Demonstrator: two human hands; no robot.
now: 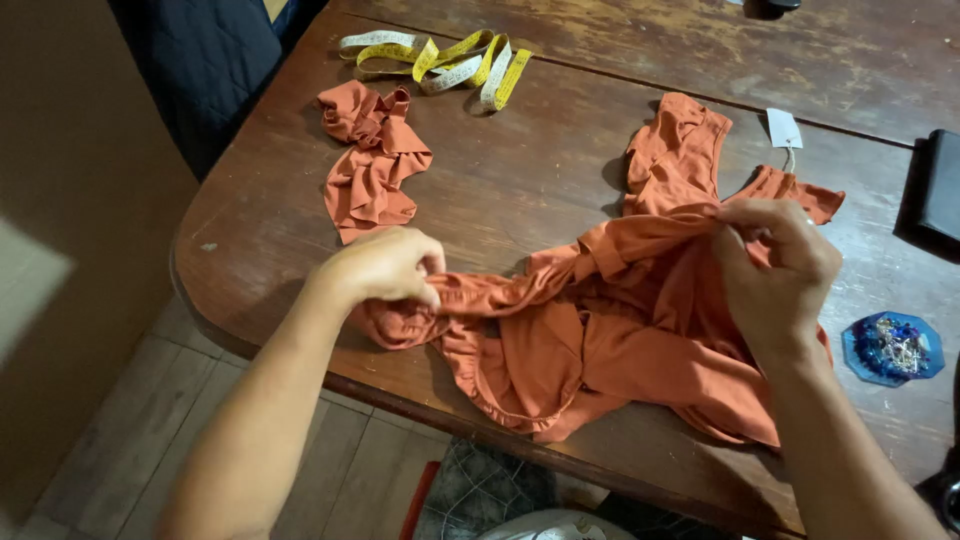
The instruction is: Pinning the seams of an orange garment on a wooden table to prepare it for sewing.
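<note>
Both hands' fingers [425, 285] pinching orange garment [600, 340] overhanging table edge [250, 330], bare wood beyond

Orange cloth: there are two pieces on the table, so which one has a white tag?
The large garment held by both hands; its tag lies at the top right. The small ruffled piece has none.

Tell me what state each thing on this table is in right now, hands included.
Left hand: closed, pinching the garment's gathered edge.
Right hand: closed, gripping a fold of the garment.
Orange garment: bunched, stretched between both hands, partly over the table edge.
Ruffled orange piece: crumpled, lying apart.
Measuring tape: loosely looped, untouched.
White tag: flat, strung to the garment.
Blue dish: filled with small pins, it seems.
Wooden table: worn, scuffed.
</note>
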